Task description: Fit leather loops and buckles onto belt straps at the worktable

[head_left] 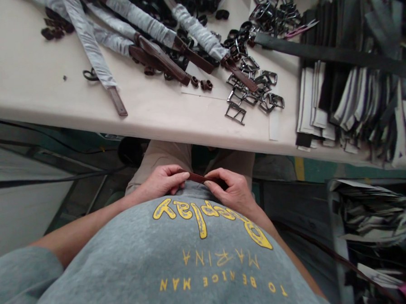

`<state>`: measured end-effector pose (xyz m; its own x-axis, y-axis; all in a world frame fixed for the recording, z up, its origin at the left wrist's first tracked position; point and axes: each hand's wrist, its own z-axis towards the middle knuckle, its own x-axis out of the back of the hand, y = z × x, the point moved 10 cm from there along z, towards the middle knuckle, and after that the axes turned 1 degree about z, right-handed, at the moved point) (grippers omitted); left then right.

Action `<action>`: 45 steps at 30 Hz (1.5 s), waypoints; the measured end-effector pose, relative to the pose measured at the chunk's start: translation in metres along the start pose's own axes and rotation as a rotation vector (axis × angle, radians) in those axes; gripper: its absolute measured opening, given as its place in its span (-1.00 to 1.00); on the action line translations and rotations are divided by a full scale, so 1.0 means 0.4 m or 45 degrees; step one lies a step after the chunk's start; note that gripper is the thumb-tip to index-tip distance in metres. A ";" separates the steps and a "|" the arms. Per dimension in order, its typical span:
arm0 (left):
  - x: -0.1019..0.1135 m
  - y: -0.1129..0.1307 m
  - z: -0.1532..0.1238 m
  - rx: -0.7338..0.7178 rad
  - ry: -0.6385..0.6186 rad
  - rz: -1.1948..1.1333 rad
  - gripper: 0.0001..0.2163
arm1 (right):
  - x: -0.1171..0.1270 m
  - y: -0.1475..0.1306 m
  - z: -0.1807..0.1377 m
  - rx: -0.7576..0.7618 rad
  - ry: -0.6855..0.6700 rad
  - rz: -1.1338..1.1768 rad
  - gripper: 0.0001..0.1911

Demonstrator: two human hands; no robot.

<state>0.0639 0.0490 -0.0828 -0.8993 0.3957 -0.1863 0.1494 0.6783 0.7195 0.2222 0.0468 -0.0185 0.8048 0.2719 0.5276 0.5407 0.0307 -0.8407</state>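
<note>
Close to my waist, a dark brown leather belt strap [196, 177] spans the short gap between my two hands. My left hand [167, 180] is closed, pinching one part of it between thumb and fingers. On the other side my right hand [230, 187] is also closed on the strap, its thumb on top. Both hands are below the table's front edge, in front of a grey T-shirt. The strap's ends are hidden by my hands and body.
On the table [26, 97] lie several brown belts in wrinkled wrapping [94, 53], a heap of metal buckles [254, 86], belt loops [204, 84] and pink-handled scissors [302, 29]. Stacked black strips [352, 85] cover the right side. A bin of scraps [376, 211] stands lower right.
</note>
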 end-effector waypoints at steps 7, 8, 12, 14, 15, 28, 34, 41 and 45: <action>-0.025 -0.008 0.024 0.004 -0.070 -0.087 -0.58 | -0.029 -0.066 0.017 0.388 0.164 -0.271 -0.79; -0.026 -0.006 0.025 -0.007 -0.066 -0.093 -0.57 | -0.031 -0.068 0.019 0.405 0.188 -0.271 -0.79; -0.026 0.020 0.019 -0.092 -0.033 -0.068 -0.60 | -0.030 -0.058 0.029 0.362 0.216 -0.074 -0.86; -0.024 0.035 0.012 -0.139 -0.015 -0.038 -0.64 | -0.028 -0.055 0.031 0.339 0.227 0.016 -0.91; -0.024 0.041 0.008 -0.156 -0.007 -0.018 -0.65 | -0.029 -0.055 0.031 0.334 0.228 0.032 -0.94; -0.014 -0.010 0.029 0.132 0.070 -1.079 -0.56 | 0.018 -0.064 0.011 0.262 0.286 -0.215 -0.88; -0.027 -0.010 0.030 0.130 0.009 -1.166 -0.47 | -0.021 -0.085 0.015 0.347 0.209 -0.390 -0.82; -0.025 -0.010 0.028 0.033 0.014 -1.065 -0.67 | -0.029 -0.078 0.019 0.322 0.214 -0.517 -0.83; -0.030 -0.004 0.031 -0.020 -0.001 -1.074 -0.61 | -0.039 -0.082 0.020 0.339 0.208 -0.615 -0.81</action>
<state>0.0795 0.0511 -0.0900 -0.7065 -0.2393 -0.6660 -0.5783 0.7378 0.3483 0.1900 0.0491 -0.0002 0.5207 0.0154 0.8536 0.7930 0.3617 -0.4903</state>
